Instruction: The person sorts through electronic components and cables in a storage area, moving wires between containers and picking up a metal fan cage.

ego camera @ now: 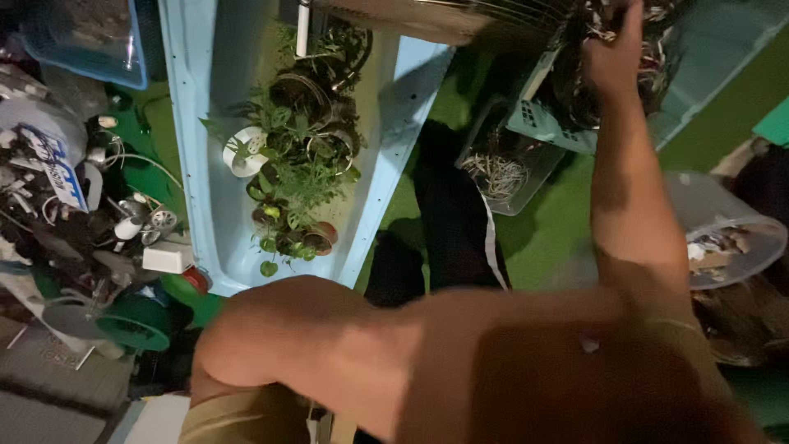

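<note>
At nine o'clock a heap of white fittings, cords and a small wheel is seen, near a green round dish. At eleven o'clock a pale blue long plastic trough holds small potted green plants, several already set in it. At one o'clock a clear plastic tub of pale roots rests on green turf. At two o'clock the right hand is raised against a teal slotted plastic basket of dark plant matter; its grip cannot be told. More plants appear left there. The left hand is not seen. A bare arm blocks the lower view.
</note>
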